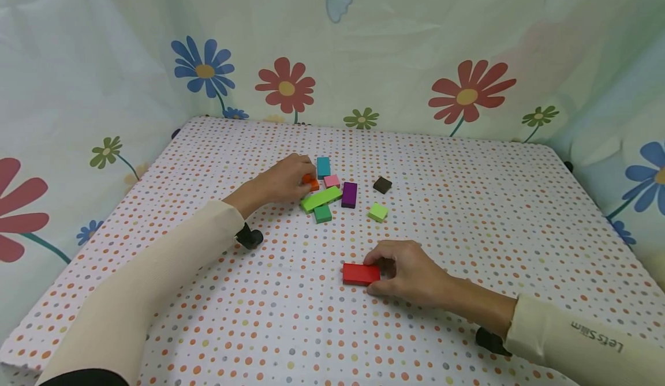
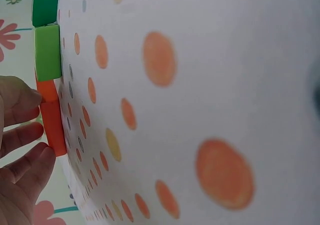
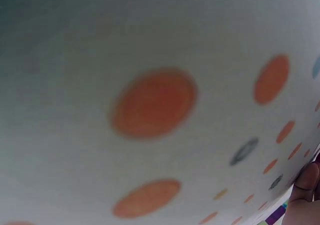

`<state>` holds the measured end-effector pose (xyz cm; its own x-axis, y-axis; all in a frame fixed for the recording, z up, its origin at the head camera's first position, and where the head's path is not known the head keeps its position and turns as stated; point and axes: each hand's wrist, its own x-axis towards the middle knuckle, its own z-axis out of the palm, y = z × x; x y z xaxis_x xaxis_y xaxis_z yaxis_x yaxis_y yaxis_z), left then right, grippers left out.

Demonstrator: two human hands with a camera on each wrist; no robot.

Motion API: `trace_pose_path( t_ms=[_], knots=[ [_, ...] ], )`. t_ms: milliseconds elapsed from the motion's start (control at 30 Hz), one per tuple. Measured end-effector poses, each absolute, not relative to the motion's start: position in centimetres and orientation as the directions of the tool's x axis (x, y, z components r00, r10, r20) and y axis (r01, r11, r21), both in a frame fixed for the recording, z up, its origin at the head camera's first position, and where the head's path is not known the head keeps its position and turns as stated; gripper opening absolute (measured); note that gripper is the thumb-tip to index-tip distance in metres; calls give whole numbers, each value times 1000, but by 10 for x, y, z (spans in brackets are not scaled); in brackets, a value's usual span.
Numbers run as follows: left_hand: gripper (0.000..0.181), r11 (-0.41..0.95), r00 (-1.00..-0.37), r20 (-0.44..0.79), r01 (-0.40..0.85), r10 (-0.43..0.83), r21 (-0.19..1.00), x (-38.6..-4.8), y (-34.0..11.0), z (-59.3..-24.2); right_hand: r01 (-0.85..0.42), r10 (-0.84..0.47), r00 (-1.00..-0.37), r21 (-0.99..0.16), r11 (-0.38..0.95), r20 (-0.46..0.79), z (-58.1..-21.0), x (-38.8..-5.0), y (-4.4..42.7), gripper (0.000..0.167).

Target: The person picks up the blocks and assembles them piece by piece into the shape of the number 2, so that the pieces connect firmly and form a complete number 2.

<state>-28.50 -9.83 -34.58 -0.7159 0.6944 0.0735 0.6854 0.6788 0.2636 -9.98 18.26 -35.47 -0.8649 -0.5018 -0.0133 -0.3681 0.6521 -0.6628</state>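
My left hand point(image 1: 283, 179) pinches an orange block point(image 1: 314, 185) at the left of a loose cluster of blocks. In the left wrist view its thumb and fingers lie against the orange block's edges, and the block rests on the cloth. Nearer to me, my right hand point(image 1: 415, 273) grips a flat red block point(image 1: 358, 274) by its right end, thumb on the near side and fingers on the far side. Touching or close to the orange block are a long lime-green block point(image 1: 321, 199), a pink block point(image 1: 331, 181) and a teal-blue block point(image 1: 323, 167).
A green block point(image 1: 322, 214) sits just before the lime one, with a purple block point(image 1: 349, 195) to its right. Farther right lie a dark brown block point(image 1: 382, 184) and a small yellow-green block point(image 1: 378, 212). A dotted cloth point(image 1: 467, 201) covers the table; a flowered curtain point(image 1: 395, 45) hangs behind.
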Motion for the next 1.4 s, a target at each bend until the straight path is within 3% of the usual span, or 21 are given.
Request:
trace_pose_path(
  t_ms=[1067, 1400],
  knots=[
    [20, 694, -730, 59, 669, 681, 264, -282, -97, -344, -404, -534, -845, -640, 654, -13, -356, -100, 183, 38],
    [21, 697, -731, 58, 668, 679, 261, -284, -97, -345, -394, -506, -863, -634, 666, 4, -352, -107, 183, 30]
  ],
)
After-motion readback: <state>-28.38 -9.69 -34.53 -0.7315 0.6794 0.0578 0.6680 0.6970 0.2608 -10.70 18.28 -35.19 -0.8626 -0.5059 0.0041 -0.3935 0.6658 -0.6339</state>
